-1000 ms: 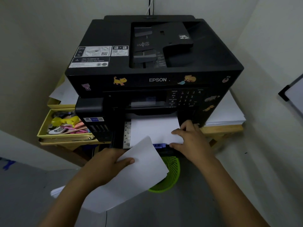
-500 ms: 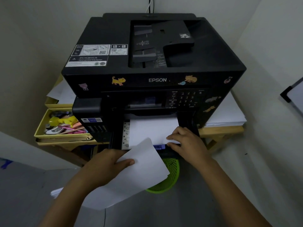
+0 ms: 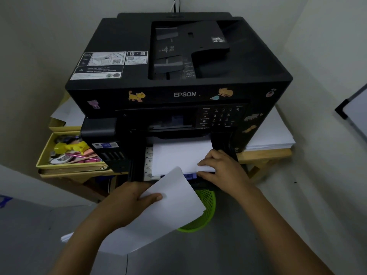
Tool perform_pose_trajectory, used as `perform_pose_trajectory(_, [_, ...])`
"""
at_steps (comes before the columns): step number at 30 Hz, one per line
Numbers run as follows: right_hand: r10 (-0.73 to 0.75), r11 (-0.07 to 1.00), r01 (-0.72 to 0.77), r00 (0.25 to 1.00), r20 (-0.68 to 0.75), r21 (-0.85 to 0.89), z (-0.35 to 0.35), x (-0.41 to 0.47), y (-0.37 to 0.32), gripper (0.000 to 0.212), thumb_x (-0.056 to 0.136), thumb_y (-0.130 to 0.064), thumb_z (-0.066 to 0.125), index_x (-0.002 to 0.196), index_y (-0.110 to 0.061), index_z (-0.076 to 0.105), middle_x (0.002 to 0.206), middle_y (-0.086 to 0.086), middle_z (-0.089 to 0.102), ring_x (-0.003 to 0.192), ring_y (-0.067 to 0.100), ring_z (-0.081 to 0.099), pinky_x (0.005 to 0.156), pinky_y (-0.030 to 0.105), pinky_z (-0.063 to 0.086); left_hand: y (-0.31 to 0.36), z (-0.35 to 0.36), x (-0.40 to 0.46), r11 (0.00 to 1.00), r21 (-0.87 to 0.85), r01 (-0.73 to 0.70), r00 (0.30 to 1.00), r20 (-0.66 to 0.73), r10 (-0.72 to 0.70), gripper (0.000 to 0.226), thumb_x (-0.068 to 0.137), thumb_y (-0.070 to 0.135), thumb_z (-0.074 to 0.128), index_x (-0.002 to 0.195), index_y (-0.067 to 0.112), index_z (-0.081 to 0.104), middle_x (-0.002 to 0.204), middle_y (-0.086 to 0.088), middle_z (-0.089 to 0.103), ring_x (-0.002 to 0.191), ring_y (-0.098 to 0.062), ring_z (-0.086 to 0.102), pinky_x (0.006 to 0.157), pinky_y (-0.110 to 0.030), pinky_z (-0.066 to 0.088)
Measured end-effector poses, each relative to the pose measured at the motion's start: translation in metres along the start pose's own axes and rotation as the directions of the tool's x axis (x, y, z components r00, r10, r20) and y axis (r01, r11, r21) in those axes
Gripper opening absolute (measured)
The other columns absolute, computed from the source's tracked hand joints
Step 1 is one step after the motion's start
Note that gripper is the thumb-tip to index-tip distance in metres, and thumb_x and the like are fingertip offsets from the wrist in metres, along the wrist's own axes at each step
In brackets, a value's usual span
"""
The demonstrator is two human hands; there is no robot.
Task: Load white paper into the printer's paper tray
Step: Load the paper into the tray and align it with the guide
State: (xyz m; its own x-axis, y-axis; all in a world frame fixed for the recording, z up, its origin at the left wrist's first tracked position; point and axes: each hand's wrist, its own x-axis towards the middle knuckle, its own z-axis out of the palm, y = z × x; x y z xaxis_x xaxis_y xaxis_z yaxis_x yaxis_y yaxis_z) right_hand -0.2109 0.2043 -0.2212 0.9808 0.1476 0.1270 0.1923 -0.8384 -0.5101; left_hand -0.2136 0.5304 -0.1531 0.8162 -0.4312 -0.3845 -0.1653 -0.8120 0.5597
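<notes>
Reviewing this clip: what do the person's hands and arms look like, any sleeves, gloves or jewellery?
Both forearms are bare up to the frame edge: no sleeves show. The left hand and right hand wear no gloves, and no rings, watch or bracelet are visible. Fingernails look short and unpainted.

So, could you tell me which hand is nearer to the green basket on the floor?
The left hand, though not by much: it holds loose sheets that overlap the green basket. The right hand is above it, at the paper in the tray.

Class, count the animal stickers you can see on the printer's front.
6: purple one far left, yellow cat, orange cat with blue shape, one at right corner, two on the right face. Others may be hidden.
</notes>
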Motion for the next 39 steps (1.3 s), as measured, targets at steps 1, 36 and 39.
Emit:
perform_pose_trajectory(1, [0.0, 1.0, 0.0, 1.0, 0.005, 0.016, 0.0, -0.001, 0.0, 0.035, 0.095, -0.044, 0.078, 0.124, -0.025, 0.079, 0.11, -0.012, 0.062, 0.107, 0.01, 0.056, 0.083, 0.03, 0.053, 0.0, 0.0, -0.001, 1.0, -0.001, 0.004, 1.0, 0.003, -0.004, 0.045, 0.096, 0.064, 0.053, 0.137, 0.046, 0.062, 0.119, 0.017, 0.072, 0.1, -0.004, 0.067, 0.088, -0.034, 0.06])
perform_pose_trajectory(36, [0.257, 0.942, -0.135, 0.88, -0.4, 0.308, 0.011, -0.08, -0.034, 0.022, 0.105, -0.027, 0.068, 0.121, -0.016, 0.078, 0.118, -0.007, 0.069, 0.116, 0.017, 0.064, 0.096, 0.033, 0.054, -0.008, 0.008, -0.028, 0.89, -0.452, 0.056, 0.983, -0.132, -0.129, 0.022, 0.084, 0.053, 0.064, 0.101, 0.04, 0.07, 0.09, 0.035, 0.074, 0.085, 0.002, 0.074, 0.063, -0.018, 0.057])
perform_pose_trajectory(39, [0.34, 0.856, -0.146, 0.881, -0.328, 0.496, 0.001, -0.081, -0.048, 0.033, 0.11, -0.039, 0.053, 0.124, -0.022, 0.077, 0.117, -0.014, 0.075, 0.116, 0.008, 0.066, 0.097, 0.024, 0.053, -0.005, 0.006, -0.031, 0.815, -0.575, 0.07, 0.975, -0.135, -0.179, 0.027, 0.085, 0.05, 0.065, 0.105, 0.035, 0.072, 0.096, 0.026, 0.078, 0.087, -0.003, 0.076, 0.069, -0.023, 0.059])
